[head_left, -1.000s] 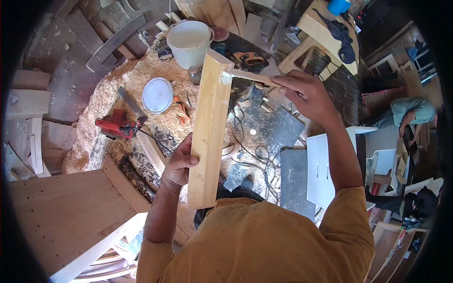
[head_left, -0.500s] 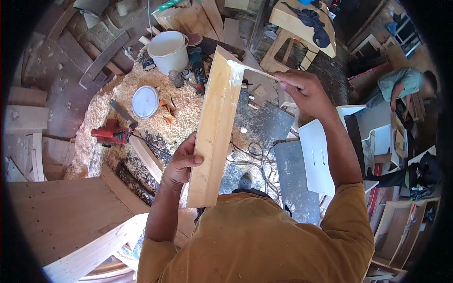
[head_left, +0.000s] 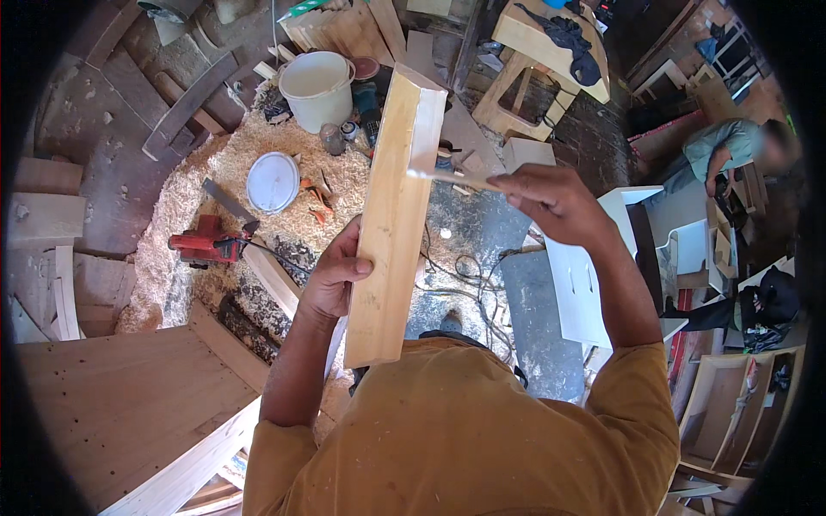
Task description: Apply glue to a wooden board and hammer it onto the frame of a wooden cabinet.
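My left hand is closed round the left edge of a long, pale wooden board, which stands nearly upright in front of me with its top leaning right. In my right hand is a thin wooden stick, pinched at its right end. White paste sits on the stick's left tip, which is at the board's right-hand narrow face. A thin whitish film coats the upper part of that face. My left fingertips are hidden behind the board.
Wood shavings cover the floor ahead, with a white bucket, a round white lid and a red power tool. A wooden panel stands at left. White furniture parts and a co-worker are at right.
The stick's tip has moved down from the board's top end along its narrow face. The thick white blob there is now a thin film. The board has shifted slightly upward.
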`<state>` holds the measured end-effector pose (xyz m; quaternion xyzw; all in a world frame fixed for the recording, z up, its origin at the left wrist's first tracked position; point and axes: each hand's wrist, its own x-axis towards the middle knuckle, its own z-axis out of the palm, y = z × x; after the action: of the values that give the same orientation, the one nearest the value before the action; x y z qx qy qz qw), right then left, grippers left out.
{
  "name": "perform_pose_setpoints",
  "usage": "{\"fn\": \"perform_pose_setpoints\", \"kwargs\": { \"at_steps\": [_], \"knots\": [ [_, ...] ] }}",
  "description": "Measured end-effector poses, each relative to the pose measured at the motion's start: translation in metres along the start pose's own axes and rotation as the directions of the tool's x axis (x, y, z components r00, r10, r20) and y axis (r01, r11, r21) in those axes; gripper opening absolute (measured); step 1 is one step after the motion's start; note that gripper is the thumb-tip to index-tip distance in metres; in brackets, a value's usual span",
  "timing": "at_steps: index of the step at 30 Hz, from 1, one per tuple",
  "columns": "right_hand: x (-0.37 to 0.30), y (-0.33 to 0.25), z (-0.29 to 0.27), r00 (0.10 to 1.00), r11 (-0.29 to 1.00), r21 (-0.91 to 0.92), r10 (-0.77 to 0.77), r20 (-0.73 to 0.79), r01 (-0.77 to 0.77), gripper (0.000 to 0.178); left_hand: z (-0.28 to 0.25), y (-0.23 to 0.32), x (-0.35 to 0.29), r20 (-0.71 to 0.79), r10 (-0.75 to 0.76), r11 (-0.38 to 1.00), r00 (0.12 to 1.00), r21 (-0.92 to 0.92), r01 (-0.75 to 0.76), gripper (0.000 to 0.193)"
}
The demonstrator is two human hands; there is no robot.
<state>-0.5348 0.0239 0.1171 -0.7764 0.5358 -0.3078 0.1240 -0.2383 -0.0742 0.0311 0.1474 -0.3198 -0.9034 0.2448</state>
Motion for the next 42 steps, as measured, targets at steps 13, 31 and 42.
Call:
{"fn": "perform_pose_setpoints", "kwargs": {
  "at_steps": [13, 31, 42],
  "knots": [
    [-0.001, 0.0, 0.006, 0.997, 0.999, -0.044, -0.031, -0.075, 0.027, 0.028, 0.008, 0.002, -0.002, -0.001, 0.03, 0.999, 1.0, 0.02, -0.03, 0.077],
    [-0.04, 0.018, 0.014, 1.0, 0.996, 0.085, -0.021, -0.022, 0.022, 0.03, 0.027, -0.028, 0.003, -0.075, 0.08, 0.997, 0.994, -0.001, -0.081, 0.069],
    [-0.07, 0.011, 0.025, 0.944, 0.952, 0.262, -0.225, 0.242, 0.16, 0.032, 0.032, -0.057, 0.009, -0.146, 0.217, 0.973, 0.965, -0.051, -0.227, 0.061]
  ]
}}
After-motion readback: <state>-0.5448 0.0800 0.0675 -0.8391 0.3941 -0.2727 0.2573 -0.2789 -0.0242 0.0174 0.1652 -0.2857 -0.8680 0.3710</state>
